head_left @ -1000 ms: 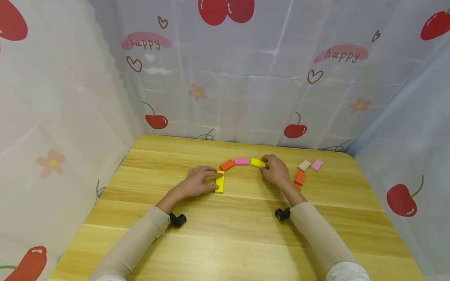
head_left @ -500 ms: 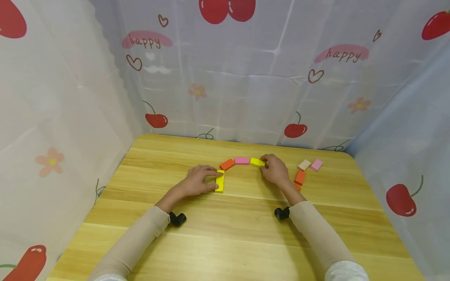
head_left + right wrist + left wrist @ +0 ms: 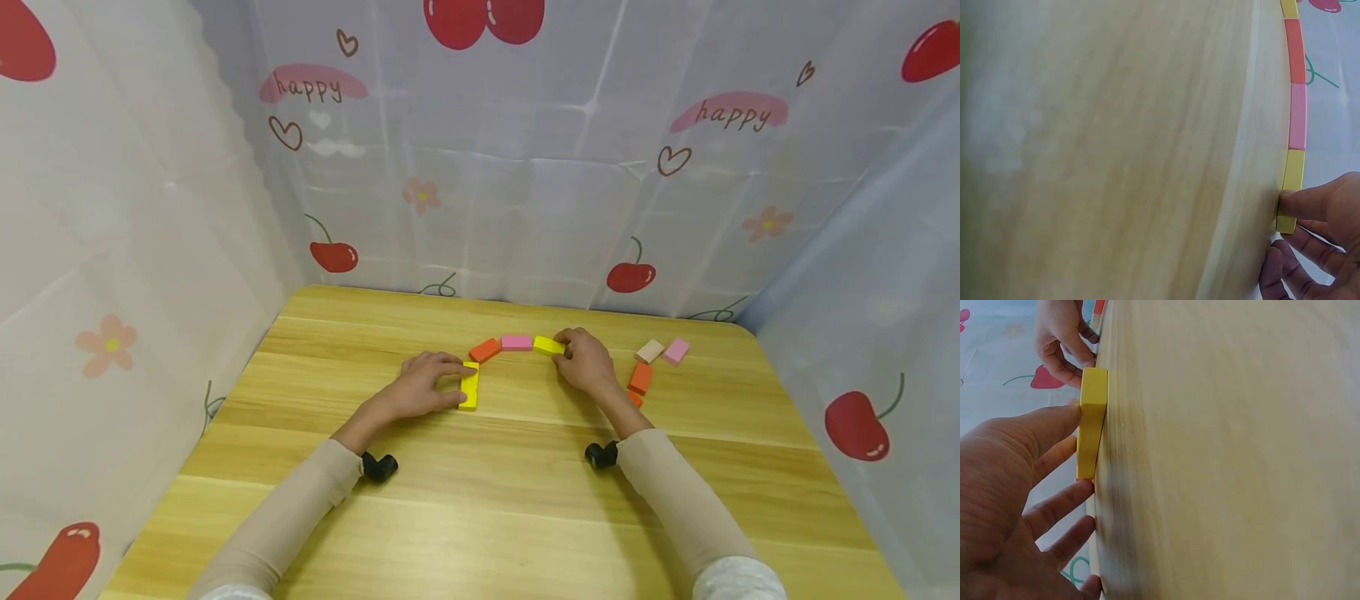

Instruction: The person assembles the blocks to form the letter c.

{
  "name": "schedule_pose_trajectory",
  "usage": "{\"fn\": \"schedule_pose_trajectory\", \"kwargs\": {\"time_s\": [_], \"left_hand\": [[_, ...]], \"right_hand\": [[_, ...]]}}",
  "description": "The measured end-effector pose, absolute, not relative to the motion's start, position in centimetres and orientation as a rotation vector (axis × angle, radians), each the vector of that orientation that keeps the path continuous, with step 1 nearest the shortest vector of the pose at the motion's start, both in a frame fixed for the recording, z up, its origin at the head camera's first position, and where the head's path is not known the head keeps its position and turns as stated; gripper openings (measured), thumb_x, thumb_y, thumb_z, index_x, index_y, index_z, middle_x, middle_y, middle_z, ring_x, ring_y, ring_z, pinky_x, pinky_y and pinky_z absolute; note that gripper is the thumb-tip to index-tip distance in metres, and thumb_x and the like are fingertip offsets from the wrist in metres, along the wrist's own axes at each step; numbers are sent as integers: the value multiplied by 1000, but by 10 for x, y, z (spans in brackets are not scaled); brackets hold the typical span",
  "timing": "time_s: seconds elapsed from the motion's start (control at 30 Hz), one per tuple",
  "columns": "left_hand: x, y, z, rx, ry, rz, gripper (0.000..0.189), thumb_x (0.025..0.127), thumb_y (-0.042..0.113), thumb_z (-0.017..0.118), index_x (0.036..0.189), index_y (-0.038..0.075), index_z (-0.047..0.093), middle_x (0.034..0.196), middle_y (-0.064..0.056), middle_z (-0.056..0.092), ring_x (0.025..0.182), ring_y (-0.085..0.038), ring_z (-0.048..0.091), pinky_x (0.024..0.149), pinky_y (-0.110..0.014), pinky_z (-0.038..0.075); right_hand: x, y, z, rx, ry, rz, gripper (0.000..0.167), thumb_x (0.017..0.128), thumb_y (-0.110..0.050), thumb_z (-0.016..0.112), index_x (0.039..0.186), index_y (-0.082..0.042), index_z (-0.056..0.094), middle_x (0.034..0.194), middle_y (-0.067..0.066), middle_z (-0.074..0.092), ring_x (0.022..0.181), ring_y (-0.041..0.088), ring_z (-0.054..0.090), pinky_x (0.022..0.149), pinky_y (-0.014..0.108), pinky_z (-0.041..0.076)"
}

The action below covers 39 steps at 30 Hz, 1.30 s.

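Just right of the central pink block [image 3: 517, 342], the right hand [image 3: 587, 363] pinches a yellow block [image 3: 548, 344]. Nearer the person and left of that landmark, the left hand [image 3: 423, 385] grips a second yellow block [image 3: 469, 387] between thumb and fingers. An orange block [image 3: 485, 350] lies just left of the landmark; well to its right lie a tan block [image 3: 650, 351] and another pink block [image 3: 676, 351].

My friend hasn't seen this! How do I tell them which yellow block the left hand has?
On the pale wood-grain table, find the bare left hand. It grips a bright yellow rectangular block: that's the one. Its long side runs near-to-far, while the other yellow block, at the bare right hand, lies more crosswise.
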<state>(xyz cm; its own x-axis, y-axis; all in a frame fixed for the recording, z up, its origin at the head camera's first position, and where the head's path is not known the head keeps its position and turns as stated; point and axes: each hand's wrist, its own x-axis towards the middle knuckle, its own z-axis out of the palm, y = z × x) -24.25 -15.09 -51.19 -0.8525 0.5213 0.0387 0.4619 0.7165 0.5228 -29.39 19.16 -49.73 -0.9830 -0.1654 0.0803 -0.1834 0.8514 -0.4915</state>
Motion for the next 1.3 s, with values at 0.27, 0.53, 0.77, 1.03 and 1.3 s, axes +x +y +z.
{"fn": "schedule_pose_trajectory", "kwargs": {"time_s": [0.27,0.53,0.77,1.03,1.3], "left_hand": [[-242,-150,-512,823,2805,812,50,102,46,72,149,31,66,159,-6,59,149,-37,48,116,-66,32],[-246,-151,-509,809,2815,797,50,102,46,72,150,33,65,160,-5,57,151,-36,46,118,-67,29],[-246,-151,-509,812,2816,810,50,102,46,73,149,33,66,160,-6,58,149,-37,47,118,-68,30],[-246,-151,-513,805,2817,798,51,101,47,73,150,34,65,160,-5,58,150,-37,47,118,-67,30],[-245,-151,-513,803,2818,805,50,101,47,74,149,34,66,159,-5,59,150,-37,48,116,-66,30]], "right_hand": [[-294,194,-499,286,-2993,796,46,100,-16,74,143,-3,64,133,22,67,105,35,69,93,53,57],[-291,202,-496,314,-2966,831,49,100,-17,75,144,2,62,135,27,64,112,42,70,101,59,55],[-282,219,-492,307,-2951,879,44,101,-16,73,139,3,66,136,26,65,114,43,71,98,59,56],[-273,253,-492,293,-2910,875,32,102,-11,67,132,1,72,133,26,68,111,43,71,98,58,57],[-264,294,-490,259,-2883,810,23,103,-12,66,120,0,77,116,24,73,94,38,67,88,50,51]]}}
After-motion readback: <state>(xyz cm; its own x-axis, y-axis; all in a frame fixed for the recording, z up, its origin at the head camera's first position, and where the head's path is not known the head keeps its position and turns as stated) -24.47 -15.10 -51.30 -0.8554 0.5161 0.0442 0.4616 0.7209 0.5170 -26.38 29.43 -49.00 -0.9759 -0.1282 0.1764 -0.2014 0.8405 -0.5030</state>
